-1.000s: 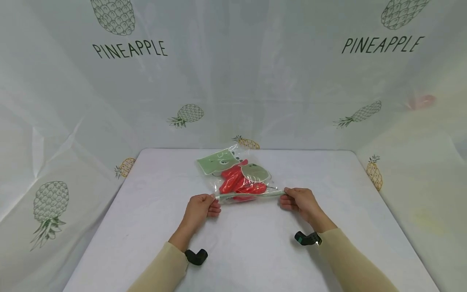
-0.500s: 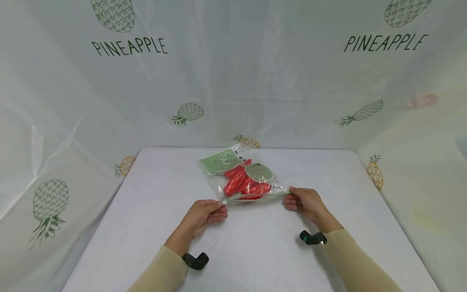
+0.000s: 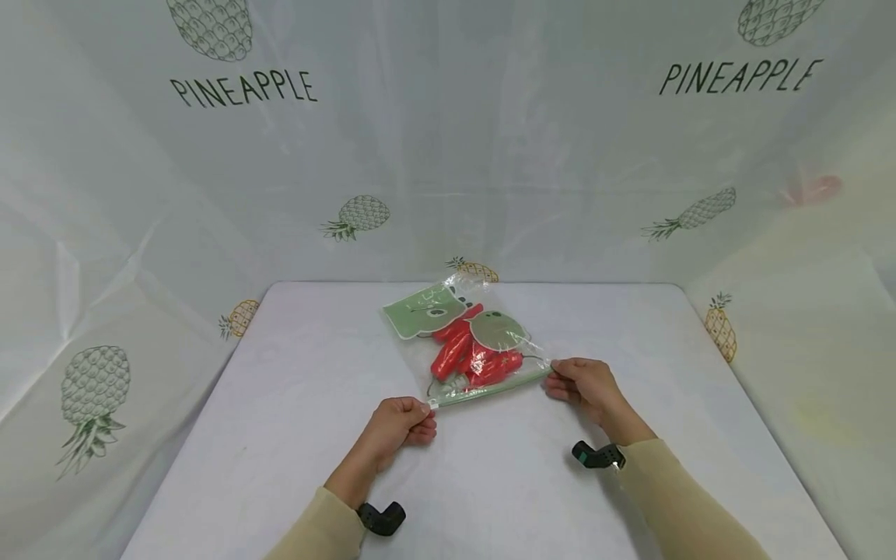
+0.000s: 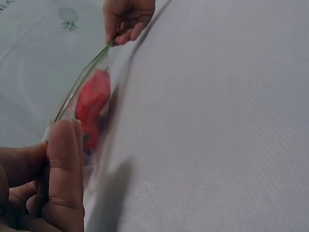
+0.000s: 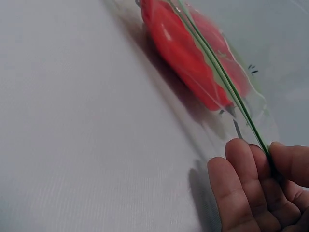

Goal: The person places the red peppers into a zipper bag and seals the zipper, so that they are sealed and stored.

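Observation:
A clear zip bag (image 3: pixel 500 330) with green cartoon prints lies on the white table. Inside are several glossy red, pepper-like pieces (image 3: pixel 451 354) with thin dark stems or cords. My left hand (image 3: pixel 395 426) pinches the near left corner of the bag between thumb and finger, at a small white piece (image 3: pixel 432 404). At the opposite end of the green zip strip (image 3: pixel 490 390), my right hand (image 3: pixel 588 391) pinches the right corner. The strip stretches nearly straight between both hands. In the right wrist view, its green lines (image 5: pixel 219 72) run close together over the red pieces.
The white table (image 3: pixel 294 365) extends around the bag. A whitish curtain (image 3: pixel 448 140) with pineapple prints hangs behind and on both sides. Each wrist wears a black camera mount, such as the left one (image 3: pixel 381 519). A blurred red shape (image 3: pixel 815 190) shows through the right curtain.
Both hands first shifted right with the bag. Since then my left hand has drawn its corner nearer to me, and the zip strip, bowed before, now slants straight up to the right.

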A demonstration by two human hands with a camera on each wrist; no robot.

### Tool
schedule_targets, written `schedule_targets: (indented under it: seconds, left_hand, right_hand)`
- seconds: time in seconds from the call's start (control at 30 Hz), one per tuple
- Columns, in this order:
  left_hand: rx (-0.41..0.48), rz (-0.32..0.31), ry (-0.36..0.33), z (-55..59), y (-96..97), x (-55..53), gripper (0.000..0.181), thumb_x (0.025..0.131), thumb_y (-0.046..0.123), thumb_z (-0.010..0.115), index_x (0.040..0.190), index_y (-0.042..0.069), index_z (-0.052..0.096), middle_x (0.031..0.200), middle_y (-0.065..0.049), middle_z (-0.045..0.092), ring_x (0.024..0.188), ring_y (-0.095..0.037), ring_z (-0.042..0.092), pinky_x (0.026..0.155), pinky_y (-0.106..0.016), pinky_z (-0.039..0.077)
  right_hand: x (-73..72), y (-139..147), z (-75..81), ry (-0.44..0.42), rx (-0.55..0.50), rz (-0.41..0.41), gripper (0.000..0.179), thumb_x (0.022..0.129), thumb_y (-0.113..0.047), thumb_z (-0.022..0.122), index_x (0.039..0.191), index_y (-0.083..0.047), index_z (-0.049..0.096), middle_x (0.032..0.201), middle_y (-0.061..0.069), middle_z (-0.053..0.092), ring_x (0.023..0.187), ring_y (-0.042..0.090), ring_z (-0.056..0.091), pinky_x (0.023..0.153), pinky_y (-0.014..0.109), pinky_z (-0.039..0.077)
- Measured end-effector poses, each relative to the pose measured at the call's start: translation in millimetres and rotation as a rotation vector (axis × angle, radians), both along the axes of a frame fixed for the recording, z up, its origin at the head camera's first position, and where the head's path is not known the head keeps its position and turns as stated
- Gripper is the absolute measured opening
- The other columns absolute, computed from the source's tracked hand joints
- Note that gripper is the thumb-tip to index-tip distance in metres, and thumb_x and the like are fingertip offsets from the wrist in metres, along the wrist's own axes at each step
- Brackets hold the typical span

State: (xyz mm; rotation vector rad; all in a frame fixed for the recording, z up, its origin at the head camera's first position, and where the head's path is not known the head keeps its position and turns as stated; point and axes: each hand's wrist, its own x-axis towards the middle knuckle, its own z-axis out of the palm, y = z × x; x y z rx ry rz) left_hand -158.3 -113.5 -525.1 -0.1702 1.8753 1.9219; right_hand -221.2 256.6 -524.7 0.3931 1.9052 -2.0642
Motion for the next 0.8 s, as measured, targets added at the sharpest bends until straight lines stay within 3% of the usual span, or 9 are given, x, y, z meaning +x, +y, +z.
schedule_targets:
  seconds: [0.3, 0.5, 0.8]
  left_hand:
    - [0.017, 0.059, 0.042, -5.5, 6.7, 3.1, 0.027, 0.107, 0.009, 0.059, 0.110, -0.017, 0.065, 0.078, -0.002, 0.070, 0.070, -0.009, 0.070, 0.069, -0.024, 0.062]
    - [0.072, 0.035, 0.019, -6.6, 13.0, 8.2, 0.034, 0.106, 0.016, 0.064, 0.117, -0.017, 0.066, 0.090, -0.009, 0.076, 0.079, -0.013, 0.074, 0.078, -0.030, 0.064]
    - [0.194, 0.034, -0.062, -8.3, 18.9, 10.1, 0.040, 0.105, 0.017, 0.065, 0.122, -0.019, 0.062, 0.090, -0.007, 0.077, 0.081, -0.013, 0.076, 0.078, -0.029, 0.064]
  right_hand:
    - [2.6, -6, -0.4, -0.009, -0.024, -0.061, 0.028, 0.108, -0.015, 0.061, 0.122, 0.009, 0.061, 0.087, 0.006, 0.076, 0.082, 0.014, 0.076, 0.081, 0.033, 0.064]
    - [8.1, -10, -6.1, -0.026, -0.106, -0.095, 0.034, 0.111, -0.021, 0.056, 0.129, 0.007, 0.053, 0.091, 0.003, 0.072, 0.086, 0.014, 0.076, 0.086, 0.033, 0.063]
    - [32.6, -39, -5.9, -0.103, -0.258, 0.070, 0.043, 0.111, -0.029, 0.056, 0.131, 0.008, 0.050, 0.103, 0.013, 0.078, 0.100, 0.023, 0.078, 0.094, 0.042, 0.061]
